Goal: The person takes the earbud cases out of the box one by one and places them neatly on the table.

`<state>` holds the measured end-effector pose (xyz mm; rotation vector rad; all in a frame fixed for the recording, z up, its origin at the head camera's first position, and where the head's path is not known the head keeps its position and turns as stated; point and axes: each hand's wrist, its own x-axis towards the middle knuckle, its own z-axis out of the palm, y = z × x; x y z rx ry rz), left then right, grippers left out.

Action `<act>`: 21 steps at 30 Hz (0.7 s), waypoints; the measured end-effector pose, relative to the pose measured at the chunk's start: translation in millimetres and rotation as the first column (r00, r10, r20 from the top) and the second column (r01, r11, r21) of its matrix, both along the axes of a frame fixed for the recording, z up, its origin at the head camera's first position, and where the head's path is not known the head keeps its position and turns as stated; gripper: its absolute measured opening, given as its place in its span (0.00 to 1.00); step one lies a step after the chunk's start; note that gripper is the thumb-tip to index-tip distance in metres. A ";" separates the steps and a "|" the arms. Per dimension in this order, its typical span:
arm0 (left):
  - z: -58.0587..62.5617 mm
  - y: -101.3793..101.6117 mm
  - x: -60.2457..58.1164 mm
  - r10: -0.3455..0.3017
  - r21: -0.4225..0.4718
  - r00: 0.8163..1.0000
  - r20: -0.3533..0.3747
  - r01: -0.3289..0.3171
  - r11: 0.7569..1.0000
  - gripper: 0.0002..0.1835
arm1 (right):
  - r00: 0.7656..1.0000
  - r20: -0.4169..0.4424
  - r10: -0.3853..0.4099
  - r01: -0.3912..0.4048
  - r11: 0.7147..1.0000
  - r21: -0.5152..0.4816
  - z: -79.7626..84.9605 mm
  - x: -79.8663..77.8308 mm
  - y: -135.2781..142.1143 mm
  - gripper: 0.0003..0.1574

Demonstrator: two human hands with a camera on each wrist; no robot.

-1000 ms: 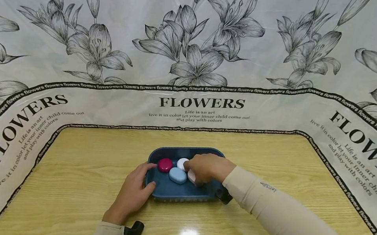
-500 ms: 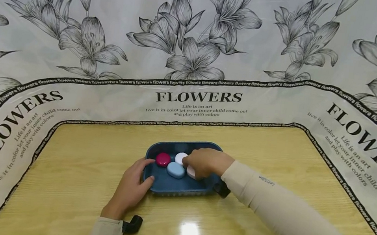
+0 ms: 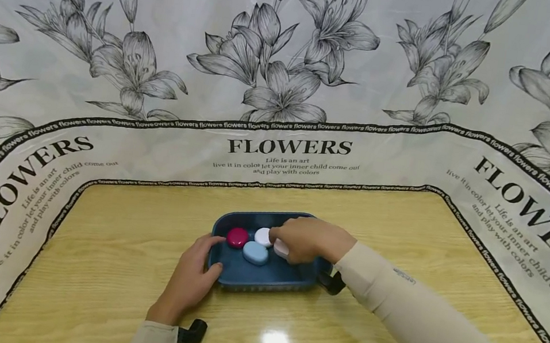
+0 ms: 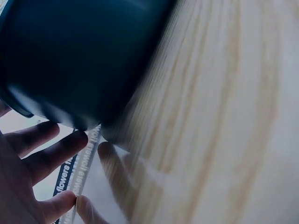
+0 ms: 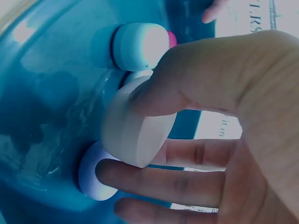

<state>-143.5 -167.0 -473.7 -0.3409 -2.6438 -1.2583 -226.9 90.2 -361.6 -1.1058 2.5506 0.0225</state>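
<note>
A dark blue tray (image 3: 260, 281) with rounded corners stands on the table. My left hand (image 3: 191, 273) rests its fingertips at the tray's left wall and rim, fingers mostly straight. Inside, my right hand (image 3: 305, 240) pinches a pale pinkish, smooth rounded piece (image 5: 133, 126) between thumb and fingers. The middle finger touches a lavender round piece (image 5: 96, 175), which the hand hides in the head view. Left of the right hand lie a white round piece (image 3: 263, 236), a light blue oval piece (image 3: 255, 253) and a crimson round piece (image 3: 237, 238).
The wooden table (image 3: 114, 243) extends all around the tray. Behind it and at both sides hangs a white curtain (image 3: 152, 149) printed with flowers and lettering. Black wrist mounts (image 3: 193, 331) show at both sleeves.
The right hand and the pale pinkish piece have shifted slightly up and away from the light blue piece. The left hand keeps its place at the tray. The head view has moved a little.
</note>
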 end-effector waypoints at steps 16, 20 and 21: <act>-1.3 1.5 -0.7 0.003 0.011 0.999 0.045 -0.003 1.000 0.32 | 0.995 -0.020 -0.100 0.089 0.946 -0.313 0.3 6.0 28.4 0.29; -2.3 2.3 -0.4 -0.002 0.014 0.999 0.042 0.001 1.000 0.33 | 0.989 -0.025 -0.146 0.127 0.923 -0.364 -2.1 9.6 34.8 0.28; -2.7 2.6 -0.4 -0.002 0.013 0.999 0.038 0.002 1.000 0.33 | 0.987 -0.026 -0.156 0.135 0.917 -0.376 -3.1 10.9 36.5 0.28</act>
